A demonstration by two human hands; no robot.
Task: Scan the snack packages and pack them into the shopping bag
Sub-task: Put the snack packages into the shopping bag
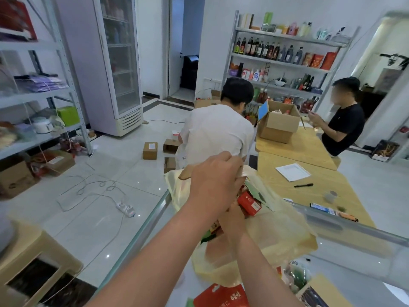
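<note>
Head view: the left hand is raised over the mouth of the shopping bag, its fingers curled round the bag's upper edge and holding it up. The right hand reaches down inside the bag beneath the left one; its fingers are hidden among the contents, so I cannot tell whether it grips anything. A red snack box sits in the bag just beside the right hand, with other packages half hidden around it. The pale yellow bag stands on the glass surface. Nearer the camera, a red snack pouch and a green-and-white snack packet lie on the glass outside the bag. Beyond the bag, a wooden table carries a sheet of paper and a black pen. Two people stand farther off, near an open cardboard box.
</note>
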